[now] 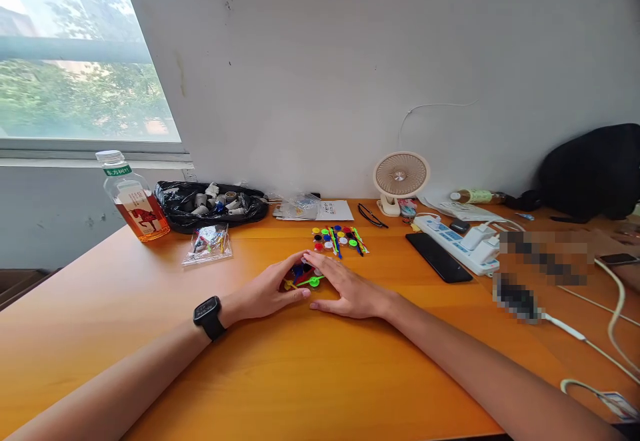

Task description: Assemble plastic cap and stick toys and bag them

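Observation:
My left hand [273, 287], below a wrist with a black watch, rests on the table with its fingers stretched and thumb apart. Opposite it, my right hand [345, 286] lies in the same pose, and the fingertips of both meet at the far side. Between them they ring a small heap of coloured plastic pieces [314, 281], partly hidden by the fingers; green, yellow, blue and red show. Just beyond the hands, several round coloured pieces [319, 246] and thin coloured sticks [358, 241] are laid out on the wood.
On the left stand a tea bottle [143, 211], a black plastic bag [173, 211] of grey parts and a clear bag [207, 246]. Behind are glasses [373, 215] and a fan [401, 174]. A phone [439, 257], power strip [453, 244] and cables lie right; another person's hand [627, 237] is at the edge.

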The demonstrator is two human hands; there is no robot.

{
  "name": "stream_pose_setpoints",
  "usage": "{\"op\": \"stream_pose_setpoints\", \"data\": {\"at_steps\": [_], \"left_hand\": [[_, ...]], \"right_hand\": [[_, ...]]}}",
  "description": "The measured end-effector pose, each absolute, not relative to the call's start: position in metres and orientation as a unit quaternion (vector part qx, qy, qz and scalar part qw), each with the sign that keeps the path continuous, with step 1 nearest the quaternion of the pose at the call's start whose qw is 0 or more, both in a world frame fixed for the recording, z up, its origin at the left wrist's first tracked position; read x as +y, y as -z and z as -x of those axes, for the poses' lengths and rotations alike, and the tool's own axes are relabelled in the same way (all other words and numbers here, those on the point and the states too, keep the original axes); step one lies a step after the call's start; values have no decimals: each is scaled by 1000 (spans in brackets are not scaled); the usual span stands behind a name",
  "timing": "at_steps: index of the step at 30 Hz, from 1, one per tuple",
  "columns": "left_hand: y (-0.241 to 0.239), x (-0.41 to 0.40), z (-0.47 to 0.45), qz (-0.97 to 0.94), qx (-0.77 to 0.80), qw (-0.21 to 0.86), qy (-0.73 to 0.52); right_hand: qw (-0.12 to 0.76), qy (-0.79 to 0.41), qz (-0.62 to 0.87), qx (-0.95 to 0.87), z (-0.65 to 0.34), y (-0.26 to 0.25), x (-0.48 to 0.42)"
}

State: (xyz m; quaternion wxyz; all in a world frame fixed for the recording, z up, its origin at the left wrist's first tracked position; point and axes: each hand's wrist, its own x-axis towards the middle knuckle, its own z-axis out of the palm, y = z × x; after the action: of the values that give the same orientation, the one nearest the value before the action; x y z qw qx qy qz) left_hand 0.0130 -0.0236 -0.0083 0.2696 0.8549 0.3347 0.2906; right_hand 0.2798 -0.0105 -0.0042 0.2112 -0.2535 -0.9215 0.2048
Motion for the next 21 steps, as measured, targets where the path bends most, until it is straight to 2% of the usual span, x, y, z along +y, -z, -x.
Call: {"op": "stream_pose_setpoints", "data": {"at_steps": [3,6,12,16,21], "left_hand": [[11,-24,-18,-834,320,322,-315],[12,-24,-19,-832,321,320,-321],[9,-27,-22,-851,367,204,-317],[12,-26,-21,-840,409,150,-323],[13,-21,-19,-795,411,257,-365]], "right_hand": [[209,-234,256,-914,-277,5,-14],[218,-257,267,-903,-272,3,-20],[281,-228,279,-889,-264,-1,-24],[292,-187,298,-889,-266,0,-19],[303,-235,338,-859,-269,6,-13]]}}
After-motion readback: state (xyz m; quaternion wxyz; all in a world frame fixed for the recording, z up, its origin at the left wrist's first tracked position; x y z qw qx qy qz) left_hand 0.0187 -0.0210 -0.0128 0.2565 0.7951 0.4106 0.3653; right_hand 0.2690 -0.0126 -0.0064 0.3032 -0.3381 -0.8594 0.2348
